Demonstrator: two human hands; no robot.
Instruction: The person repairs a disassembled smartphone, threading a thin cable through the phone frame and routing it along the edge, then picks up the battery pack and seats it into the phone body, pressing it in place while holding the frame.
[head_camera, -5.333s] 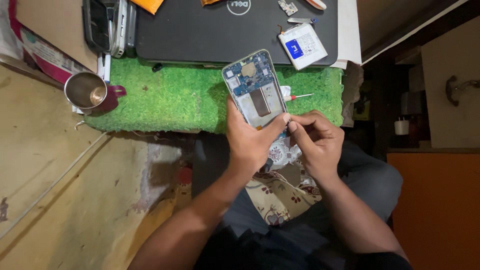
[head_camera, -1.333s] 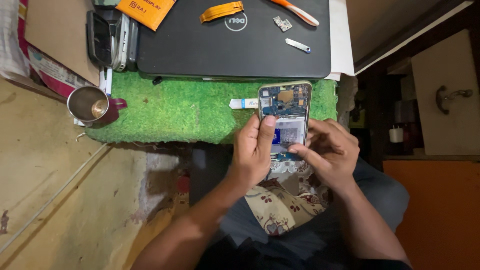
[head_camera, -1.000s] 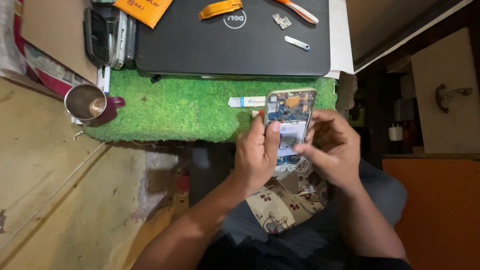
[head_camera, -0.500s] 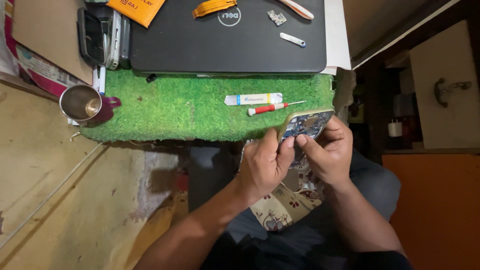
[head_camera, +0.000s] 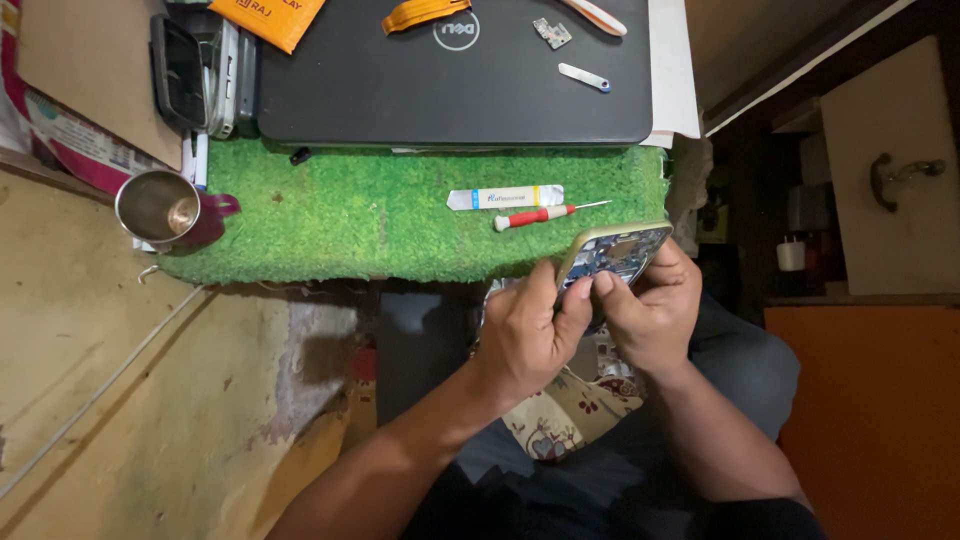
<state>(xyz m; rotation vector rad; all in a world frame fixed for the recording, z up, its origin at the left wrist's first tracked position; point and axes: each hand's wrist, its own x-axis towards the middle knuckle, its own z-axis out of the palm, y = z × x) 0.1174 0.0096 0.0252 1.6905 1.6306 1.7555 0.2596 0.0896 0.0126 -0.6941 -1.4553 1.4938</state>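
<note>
**An opened phone is held in both hands over the lap**

A phone (head_camera: 612, 258) with its back cover off is held by both hands at the near edge of the green mat (head_camera: 380, 215). Its inside parts can be seen, blue and grey, inside a pale gold frame. So the opening of the phone looks done. No back cover can be seen on it, and none can be picked out nearby. What is left, it is judged, is the work on the inside parts and the closing up.

The phone is tilted, with its far end raised toward the mat. The left hand (head_camera: 525, 335) is wrapped around the near left side, and its thumb is laid on the edge of the frame. The right hand (head_camera: 650, 310) is cupped around the right side and the bottom. The fingertips of both hands are pressed close together on the lower part of the phone, touching each other there. Whether a small part is pinched between them cannot be told.

No tool is held. A small screwdriver (head_camera: 545, 214) with a red handle is left lying on the mat, just beside the phone's far end. A flat white and blue tube (head_camera: 505, 197) lies next to it. A closed black laptop (head_camera: 450, 70) rests behind the mat, and a steel cup (head_camera: 158, 208) stands at the left.
</note>
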